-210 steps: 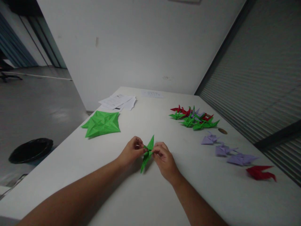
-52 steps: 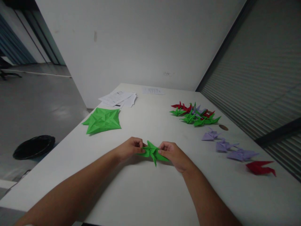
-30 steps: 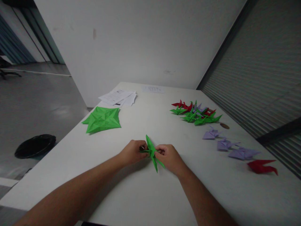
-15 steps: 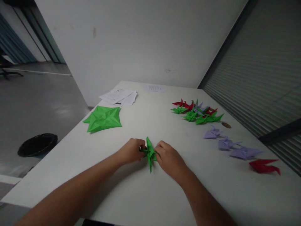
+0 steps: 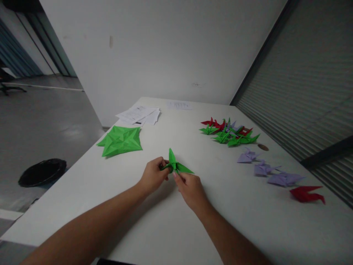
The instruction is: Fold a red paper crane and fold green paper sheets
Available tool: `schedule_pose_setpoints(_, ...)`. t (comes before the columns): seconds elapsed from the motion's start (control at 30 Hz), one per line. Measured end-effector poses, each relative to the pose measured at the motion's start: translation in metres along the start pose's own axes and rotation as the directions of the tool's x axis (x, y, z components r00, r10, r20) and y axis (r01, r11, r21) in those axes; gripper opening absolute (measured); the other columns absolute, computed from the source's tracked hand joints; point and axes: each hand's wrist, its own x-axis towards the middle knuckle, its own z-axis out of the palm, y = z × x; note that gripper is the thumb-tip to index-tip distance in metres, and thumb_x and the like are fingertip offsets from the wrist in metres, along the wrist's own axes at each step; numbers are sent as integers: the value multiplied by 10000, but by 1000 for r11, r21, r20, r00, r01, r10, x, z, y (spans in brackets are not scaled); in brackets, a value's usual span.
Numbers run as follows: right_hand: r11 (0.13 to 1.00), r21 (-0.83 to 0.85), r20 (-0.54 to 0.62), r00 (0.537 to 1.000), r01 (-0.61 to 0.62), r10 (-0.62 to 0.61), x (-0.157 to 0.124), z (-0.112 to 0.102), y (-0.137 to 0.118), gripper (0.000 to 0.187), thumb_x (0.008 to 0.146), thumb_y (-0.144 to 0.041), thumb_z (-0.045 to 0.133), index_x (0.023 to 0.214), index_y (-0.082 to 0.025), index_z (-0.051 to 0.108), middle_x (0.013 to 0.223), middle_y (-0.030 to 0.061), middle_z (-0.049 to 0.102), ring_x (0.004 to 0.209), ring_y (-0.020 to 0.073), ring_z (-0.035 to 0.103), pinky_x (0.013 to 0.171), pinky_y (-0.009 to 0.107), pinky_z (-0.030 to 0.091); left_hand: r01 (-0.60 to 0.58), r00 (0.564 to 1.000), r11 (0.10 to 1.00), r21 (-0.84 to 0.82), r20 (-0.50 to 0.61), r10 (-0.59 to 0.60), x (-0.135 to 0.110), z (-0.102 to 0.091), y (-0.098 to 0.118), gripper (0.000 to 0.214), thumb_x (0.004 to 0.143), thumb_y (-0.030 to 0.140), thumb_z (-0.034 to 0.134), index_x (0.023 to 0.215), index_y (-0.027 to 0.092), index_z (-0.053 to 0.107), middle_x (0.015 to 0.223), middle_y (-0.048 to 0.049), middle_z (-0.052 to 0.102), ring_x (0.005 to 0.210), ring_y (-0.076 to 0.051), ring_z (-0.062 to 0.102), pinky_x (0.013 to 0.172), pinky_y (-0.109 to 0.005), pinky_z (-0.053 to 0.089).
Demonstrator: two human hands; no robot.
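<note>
A green folded paper crane (image 5: 173,163) is between my two hands, over the white table. My left hand (image 5: 155,172) pinches its left side, fingers partly hidden behind the paper. With thumb and fingers closed, my right hand (image 5: 190,186) grips the crane's near part. One pointed flap sticks up and away from me, another reaches out to the right above my right hand. Creased green paper sheets (image 5: 122,141) lie flat to the left, apart from my hands.
Several red, green and purple paper cranes (image 5: 224,137) cluster at the back right. Purple cranes (image 5: 264,169) and a red crane (image 5: 306,194) line the right side near a brown disc (image 5: 263,147). Printed papers (image 5: 138,114) lie at the back left. A black bin (image 5: 42,173) stands left of the table.
The green crane has turned in my hands and moved slightly away from me. My right hand has shifted from its right side to its near part.
</note>
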Motion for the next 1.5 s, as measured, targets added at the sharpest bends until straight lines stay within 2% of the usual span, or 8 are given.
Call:
schedule_pose_setpoints(0.17,849,479,35,971,-223,236,10,8,15,398,802,-597,677,738,-205,653,631,-7,560,496,130,483,454,267,380,55,998,984,-169,15,-53,-1,3,7,334,682,256,779,617,197,457,837,-25,730,581,-104,589,450,-204,432)
schedule_pose_setpoints(0.4,720,606,94,930,-337,356,15,-5,11,295,714,-473,755,733,-190,673,627,-21,553,547,113,486,475,229,371,190,981,920,-344,41,-188,4,-4,9,358,657,235,814,627,193,459,586,52,574,460,-68,487,413,-188,353)
schedule_pose_setpoints(0.67,465,814,198,919,-349,342,21,-17,19,343,573,-371,890,786,-204,679,772,31,688,714,180,614,647,311,491,393,915,749,-533,305,-263,4,-13,8,441,630,225,893,696,192,459,584,76,515,458,-58,484,465,-187,346)
schedule_pose_setpoints(0.8,655,670,219,936,-350,276,24,-18,28,281,670,-407,822,803,-187,709,809,52,701,744,196,627,678,330,492,425,903,708,-564,312,-294,5,-15,10,426,607,217,882,702,191,468,669,38,595,610,-119,622,587,-232,461)
schedule_pose_setpoints(0.93,994,97,-118,993,42,-31,23,-20,30,188,779,-305,736,917,-177,745,933,90,677,906,262,621,838,415,514,428,902,784,-450,266,-339,5,-14,12,329,583,188,847,690,177,536,652,27,602,600,-117,596,564,-227,428)
schedule_pose_setpoints(1.1,802,-545,-159,909,244,-385,14,-25,19,301,821,-247,797,1116,-199,759,1190,172,611,1124,346,513,1013,506,443,454,884,838,-302,267,-383,1,-9,14,290,585,195,824,661,169,545,617,33,580,574,-100,551,543,-212,372)
schedule_pose_setpoints(1.3,720,-525,206,889,453,-410,20,-32,26,87,886,-263,784,878,-192,736,865,69,672,894,252,575,837,382,482,409,891,874,-261,321,-321,2,-11,11,330,611,210,789,625,182,460,615,46,534,557,-85,507,535,-213,371)
schedule_pose_setpoints(1.5,665,-484,93,790,568,-606,17,-32,26,106,913,-138,632,1008,-183,642,936,100,681,900,274,601,849,423,509,435,878,864,-255,332,-344,1,-11,10,366,598,128,747,906,205,565,683,70,573,562,-88,535,526,-200,389)
